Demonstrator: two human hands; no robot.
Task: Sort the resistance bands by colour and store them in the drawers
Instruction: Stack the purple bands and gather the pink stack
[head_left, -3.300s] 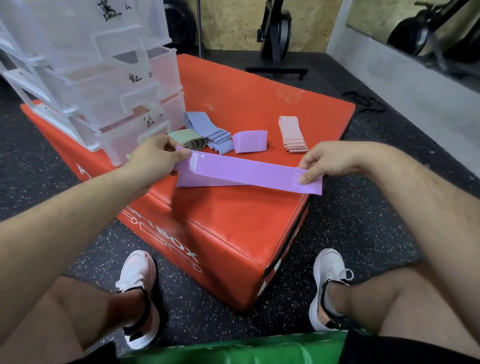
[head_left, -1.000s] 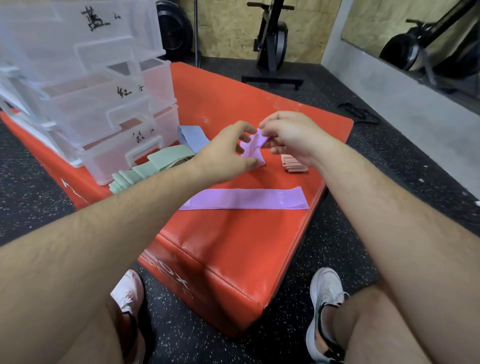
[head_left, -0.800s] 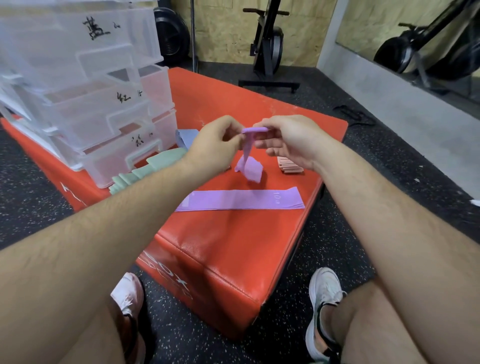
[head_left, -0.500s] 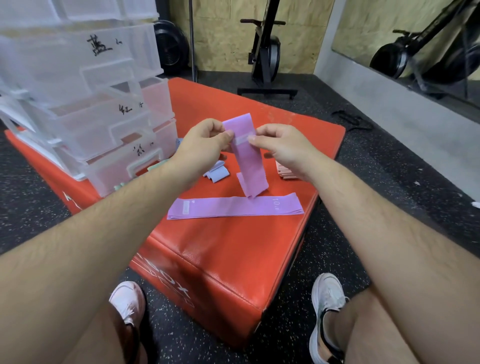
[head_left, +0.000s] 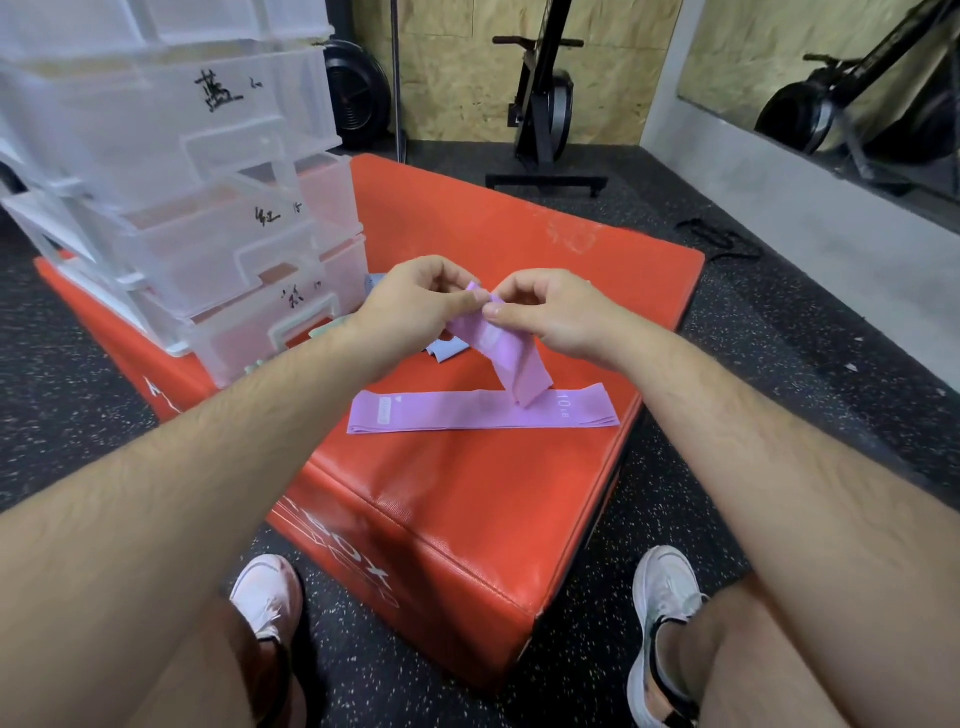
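Observation:
My left hand (head_left: 415, 306) and my right hand (head_left: 550, 312) both pinch the top end of a purple resistance band (head_left: 506, 358), which hangs down above the red box (head_left: 467, 499). Its lower end reaches a second purple band (head_left: 467, 413) that lies flat across the box top near the front edge. A blue band (head_left: 444, 348) peeks out below my left hand. A bit of a green band (head_left: 327, 328) shows behind my left wrist. A clear plastic drawer unit (head_left: 208, 208) with handwritten labels stands at the box's left rear.
The box sits on a dark speckled gym floor (head_left: 779, 338). An exercise machine (head_left: 545, 114) stands behind it by the wooden wall. A black strap (head_left: 722, 241) lies on the floor at the right. My white shoes (head_left: 665, 597) rest in front of the box.
I laid the first purple band flat on the box, then picked up the folded purple band with both hands and raised it. It has unfolded and now hangs longer and slanted.

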